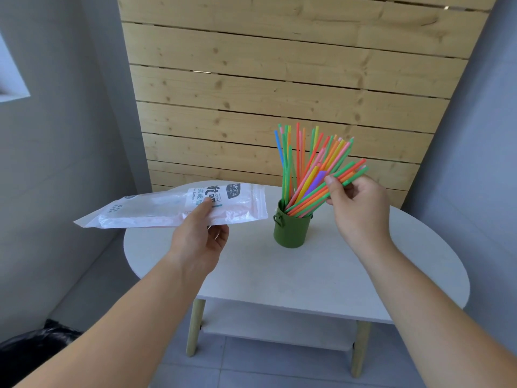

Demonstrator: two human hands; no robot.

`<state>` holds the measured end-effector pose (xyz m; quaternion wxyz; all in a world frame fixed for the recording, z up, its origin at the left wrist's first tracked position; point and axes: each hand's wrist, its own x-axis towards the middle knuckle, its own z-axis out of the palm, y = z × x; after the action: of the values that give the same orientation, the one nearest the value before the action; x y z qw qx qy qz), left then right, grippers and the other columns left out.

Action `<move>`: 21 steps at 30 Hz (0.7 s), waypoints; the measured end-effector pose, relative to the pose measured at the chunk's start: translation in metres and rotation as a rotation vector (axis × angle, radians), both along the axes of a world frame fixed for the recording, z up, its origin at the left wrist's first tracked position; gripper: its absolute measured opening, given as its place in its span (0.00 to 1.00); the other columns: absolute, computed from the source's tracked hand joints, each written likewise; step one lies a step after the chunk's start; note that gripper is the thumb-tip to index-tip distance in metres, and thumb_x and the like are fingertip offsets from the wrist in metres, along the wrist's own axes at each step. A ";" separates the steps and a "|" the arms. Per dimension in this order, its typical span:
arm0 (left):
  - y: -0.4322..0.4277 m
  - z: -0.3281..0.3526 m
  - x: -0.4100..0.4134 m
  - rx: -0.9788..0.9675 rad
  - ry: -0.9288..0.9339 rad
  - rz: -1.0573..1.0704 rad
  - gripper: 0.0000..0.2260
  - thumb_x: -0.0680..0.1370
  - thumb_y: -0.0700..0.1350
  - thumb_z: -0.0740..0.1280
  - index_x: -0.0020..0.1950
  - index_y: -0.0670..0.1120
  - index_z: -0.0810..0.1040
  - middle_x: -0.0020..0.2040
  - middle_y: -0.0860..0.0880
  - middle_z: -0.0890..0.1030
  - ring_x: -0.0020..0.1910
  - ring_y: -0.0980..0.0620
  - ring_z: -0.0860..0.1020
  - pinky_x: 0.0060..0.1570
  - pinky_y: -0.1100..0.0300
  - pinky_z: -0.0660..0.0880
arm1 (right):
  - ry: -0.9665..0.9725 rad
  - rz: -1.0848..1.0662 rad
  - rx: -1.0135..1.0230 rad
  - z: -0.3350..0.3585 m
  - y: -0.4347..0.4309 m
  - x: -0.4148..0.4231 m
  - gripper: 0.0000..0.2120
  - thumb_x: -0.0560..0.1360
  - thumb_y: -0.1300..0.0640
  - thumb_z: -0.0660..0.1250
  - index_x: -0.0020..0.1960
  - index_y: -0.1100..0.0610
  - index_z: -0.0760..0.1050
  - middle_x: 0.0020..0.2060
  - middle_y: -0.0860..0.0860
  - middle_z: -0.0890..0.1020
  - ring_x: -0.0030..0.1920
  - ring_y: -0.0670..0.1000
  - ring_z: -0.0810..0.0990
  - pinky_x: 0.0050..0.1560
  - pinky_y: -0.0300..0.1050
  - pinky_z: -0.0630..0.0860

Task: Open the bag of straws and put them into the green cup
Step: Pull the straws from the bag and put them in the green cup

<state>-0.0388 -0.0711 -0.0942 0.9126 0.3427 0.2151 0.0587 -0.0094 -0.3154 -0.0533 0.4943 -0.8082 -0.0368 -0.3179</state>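
A green metal cup [292, 232] stands on the white table [279, 275], a little right of its middle. Several coloured straws [305, 163] stick out of it, fanned up and to the right. My right hand [361, 211] pinches a bundle of those straws by their upper ends, their lower ends resting in the cup. My left hand [200, 239] holds the clear plastic straw bag [167, 208] flat above the table's left edge, thumb on top. The bag looks flat and I see no straws in it.
A wooden slat wall [279, 93] rises right behind the table. Grey walls close in on both sides. A black bin bag [36, 343] lies on the floor at the lower left. Under the tabletop hangs a lower shelf [279, 329].
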 end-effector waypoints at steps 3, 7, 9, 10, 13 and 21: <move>0.001 0.000 0.000 0.001 0.007 0.002 0.06 0.77 0.43 0.75 0.53 0.46 0.82 0.41 0.50 0.87 0.37 0.53 0.83 0.32 0.63 0.79 | 0.039 -0.006 0.016 -0.005 0.004 0.005 0.14 0.78 0.47 0.69 0.40 0.56 0.79 0.35 0.50 0.86 0.39 0.54 0.86 0.42 0.59 0.82; 0.001 0.000 -0.001 0.007 0.005 -0.007 0.06 0.77 0.43 0.76 0.53 0.46 0.82 0.40 0.50 0.88 0.33 0.54 0.84 0.32 0.63 0.80 | 0.085 0.008 0.021 -0.011 0.008 0.011 0.14 0.79 0.48 0.68 0.45 0.60 0.79 0.39 0.55 0.86 0.41 0.58 0.86 0.46 0.61 0.82; 0.001 0.000 0.000 0.007 0.000 -0.005 0.06 0.77 0.43 0.76 0.53 0.46 0.82 0.40 0.50 0.88 0.32 0.54 0.84 0.32 0.63 0.79 | 0.087 0.004 0.032 -0.012 0.009 0.014 0.14 0.79 0.49 0.68 0.46 0.61 0.79 0.39 0.55 0.86 0.41 0.58 0.86 0.47 0.61 0.82; 0.001 0.000 0.000 0.007 -0.003 -0.006 0.06 0.77 0.43 0.75 0.53 0.46 0.82 0.40 0.50 0.88 0.33 0.54 0.84 0.32 0.63 0.79 | 0.088 0.001 0.036 -0.012 0.010 0.014 0.14 0.78 0.49 0.68 0.45 0.60 0.79 0.39 0.54 0.86 0.41 0.58 0.86 0.46 0.61 0.82; 0.001 -0.001 0.001 0.007 -0.006 -0.009 0.06 0.78 0.42 0.75 0.53 0.46 0.82 0.40 0.50 0.88 0.33 0.54 0.84 0.32 0.63 0.79 | 0.098 -0.010 0.031 -0.015 0.012 0.014 0.13 0.77 0.48 0.69 0.43 0.59 0.80 0.37 0.52 0.86 0.40 0.55 0.86 0.45 0.57 0.83; 0.000 0.000 0.000 0.002 -0.007 -0.015 0.06 0.77 0.42 0.75 0.53 0.46 0.82 0.41 0.49 0.88 0.33 0.53 0.84 0.32 0.63 0.79 | 0.138 -0.028 0.001 -0.025 0.014 0.015 0.15 0.78 0.48 0.69 0.42 0.60 0.79 0.35 0.53 0.85 0.41 0.55 0.85 0.43 0.49 0.80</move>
<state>-0.0389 -0.0712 -0.0942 0.9133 0.3451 0.2095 0.0534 0.0053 -0.3016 -0.0785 0.4916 -0.8283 0.0090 -0.2685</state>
